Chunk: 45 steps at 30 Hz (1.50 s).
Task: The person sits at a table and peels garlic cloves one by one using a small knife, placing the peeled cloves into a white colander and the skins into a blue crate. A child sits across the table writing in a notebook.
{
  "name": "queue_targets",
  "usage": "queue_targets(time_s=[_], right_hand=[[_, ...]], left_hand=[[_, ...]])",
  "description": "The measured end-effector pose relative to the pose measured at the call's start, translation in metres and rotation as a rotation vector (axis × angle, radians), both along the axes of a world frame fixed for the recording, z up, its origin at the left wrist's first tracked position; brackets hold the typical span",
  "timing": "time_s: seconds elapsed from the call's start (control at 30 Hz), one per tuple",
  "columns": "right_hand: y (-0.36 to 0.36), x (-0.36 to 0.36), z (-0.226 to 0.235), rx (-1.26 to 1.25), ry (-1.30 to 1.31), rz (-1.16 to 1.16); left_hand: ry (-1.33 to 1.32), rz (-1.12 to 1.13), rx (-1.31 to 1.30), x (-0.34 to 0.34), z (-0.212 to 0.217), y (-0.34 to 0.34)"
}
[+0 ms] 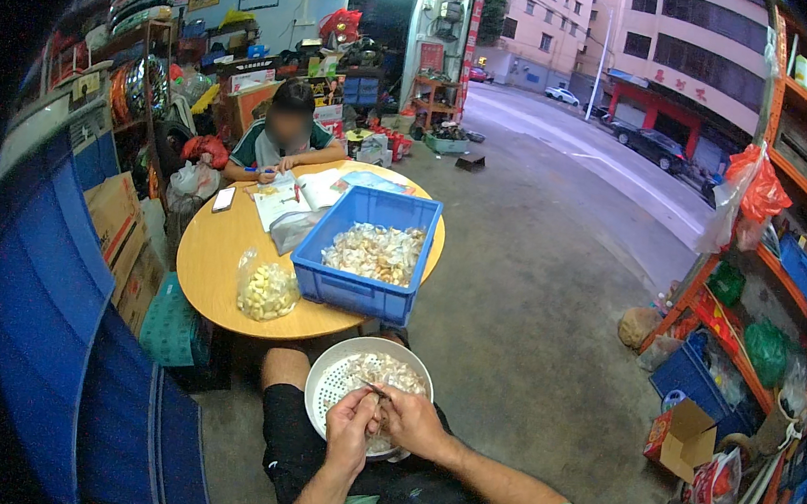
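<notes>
My left hand [350, 430] and my right hand [411, 421] meet closed over a white colander [318, 374] resting on my lap. A thin dark tool [370, 386], perhaps a small knife, sticks out at the fingertips and seems to be in my right hand. What my left fingers pinch is hidden. Pale, papery pieces [385, 372], which look like garlic cloves and skins, lie in the colander. Beyond it, a blue plastic crate [353, 295] on the table holds a heap of similar pale pieces. Left of the crate sits a clear bag [266, 289] of yellowish cloves.
Across the round wooden table [208, 270] a person [284, 138] leans over open books [289, 200], pen in hand. A phone [224, 199] lies near the table's left edge. Blue panels [40, 299] stand at left. Orange shelving [774, 92] and an open cardboard box [682, 440] are at right.
</notes>
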State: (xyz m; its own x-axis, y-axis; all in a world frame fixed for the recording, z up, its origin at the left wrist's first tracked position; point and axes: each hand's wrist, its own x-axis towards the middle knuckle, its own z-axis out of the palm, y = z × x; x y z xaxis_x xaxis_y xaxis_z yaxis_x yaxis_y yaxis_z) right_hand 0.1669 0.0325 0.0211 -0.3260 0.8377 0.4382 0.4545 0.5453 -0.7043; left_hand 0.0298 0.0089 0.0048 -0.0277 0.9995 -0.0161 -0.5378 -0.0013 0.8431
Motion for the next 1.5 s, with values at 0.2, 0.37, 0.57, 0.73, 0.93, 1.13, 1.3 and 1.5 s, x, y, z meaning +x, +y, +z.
queue_targets(time_s=[0.2,0.37,0.57,0.73,0.93,1.13,1.3,1.5], right_hand=[[0.001,0.005,0.016,-0.036,-0.108,-0.014],[0.003,0.008,0.023,-0.140,-0.030,0.033],[0.007,0.017,0.024,-0.266,0.064,0.015],[0.019,0.018,0.025,-0.233,0.077,0.119],[0.030,0.025,0.014,-0.414,0.189,0.222],[0.027,0.022,0.024,-0.538,0.166,0.214],[0.031,0.019,0.007,-0.396,0.173,0.129],[0.027,0.022,0.015,-0.316,0.019,0.019]], left_hand=[[-0.094,-0.107,-0.023,-0.006,0.008,0.008],[-0.003,-0.073,0.014,-0.005,0.000,0.010],[0.112,-0.084,0.047,-0.013,0.002,0.005],[0.219,-0.153,0.063,-0.016,0.000,0.004],[0.184,-0.276,0.020,-0.023,0.001,0.007],[-0.016,-0.302,0.038,-0.028,-0.006,0.008],[-0.026,-0.219,0.036,-0.025,-0.010,0.007],[-0.018,-0.168,0.036,-0.028,-0.020,0.009]])
